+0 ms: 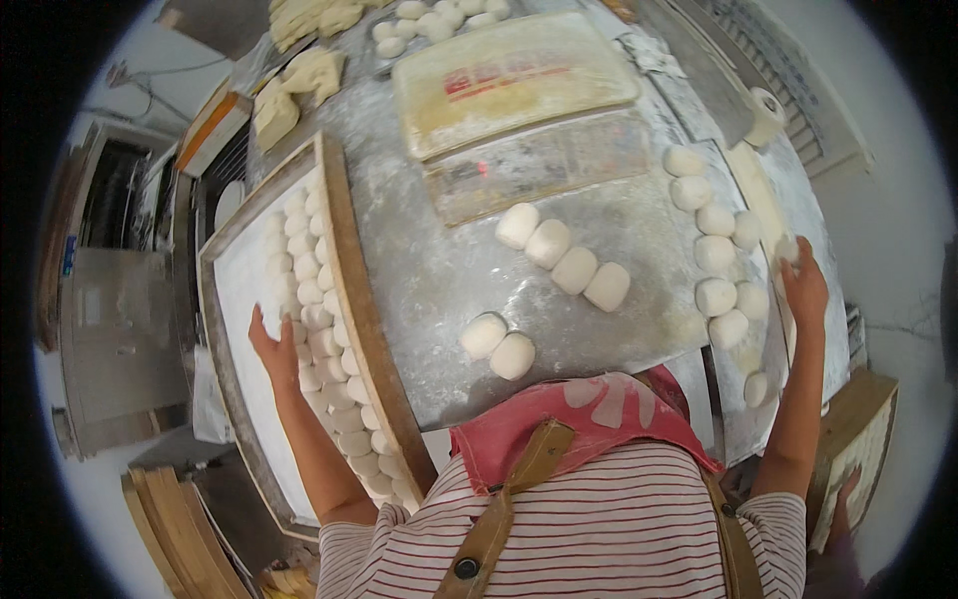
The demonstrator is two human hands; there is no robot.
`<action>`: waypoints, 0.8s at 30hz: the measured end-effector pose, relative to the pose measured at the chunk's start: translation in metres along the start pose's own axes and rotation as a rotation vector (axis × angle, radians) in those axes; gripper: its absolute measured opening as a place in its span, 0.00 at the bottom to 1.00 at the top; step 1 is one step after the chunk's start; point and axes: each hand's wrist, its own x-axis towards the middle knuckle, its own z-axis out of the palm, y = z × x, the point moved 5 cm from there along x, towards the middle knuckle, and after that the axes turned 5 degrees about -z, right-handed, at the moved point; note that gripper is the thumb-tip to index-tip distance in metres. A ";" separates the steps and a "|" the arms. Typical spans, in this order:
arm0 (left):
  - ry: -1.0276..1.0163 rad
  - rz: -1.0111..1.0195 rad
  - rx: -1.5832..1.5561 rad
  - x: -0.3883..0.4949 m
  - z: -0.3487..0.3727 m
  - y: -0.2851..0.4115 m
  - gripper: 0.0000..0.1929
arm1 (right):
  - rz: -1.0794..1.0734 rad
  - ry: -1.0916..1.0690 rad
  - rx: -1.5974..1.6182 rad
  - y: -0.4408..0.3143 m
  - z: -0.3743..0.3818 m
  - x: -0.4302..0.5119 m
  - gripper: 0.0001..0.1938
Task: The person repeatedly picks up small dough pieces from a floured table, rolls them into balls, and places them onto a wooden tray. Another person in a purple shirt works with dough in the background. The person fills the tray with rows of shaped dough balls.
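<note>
Over the wooden tray (355, 269) at the left is my left hand (275, 346), fingers apart, beside rows of round white dough pieces (324, 343). Whether its fingers touch a piece cannot be told. On the far right my right hand (804, 281) has its thumb and fingers around a white dough piece (786, 248), at the floured strip along the table. More dough pieces (713, 253) lie just left of that hand. A row of dough pieces (575, 269) and a touching pair (498, 346) rest on the floured metal table (419, 299) between my hands.
A lidded plastic box (516, 90) stands at the table's far side. Beyond the tray lie lumps of dough (277, 120), near more round pieces (438, 22). A white roll (765, 116) stands at the upper right. Another person's hand (849, 487) shows at a wooden tray (861, 412) lower right.
</note>
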 end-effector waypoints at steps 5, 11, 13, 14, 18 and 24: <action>-0.313 0.465 -0.118 -0.011 0.063 0.231 0.37 | 0.009 -0.009 0.097 -0.019 -0.010 -0.001 0.27; -0.713 1.033 -0.153 -0.106 0.130 0.386 0.42 | -0.077 -0.287 0.810 -0.082 -0.021 -0.014 0.21; -0.777 1.144 -0.077 -0.124 0.153 0.399 0.41 | -0.204 -0.494 0.724 -0.126 -0.028 0.001 0.22; -0.815 1.203 -0.049 -0.128 0.169 0.407 0.41 | -0.243 -0.383 0.630 -0.138 -0.033 0.020 0.23; -1.149 1.136 0.002 -0.111 0.174 0.445 0.37 | -0.219 -0.070 1.396 -0.224 -0.118 0.063 0.24; -0.478 0.408 -0.675 0.014 0.148 0.432 0.30 | -0.464 0.079 1.063 -0.238 -0.158 0.018 0.18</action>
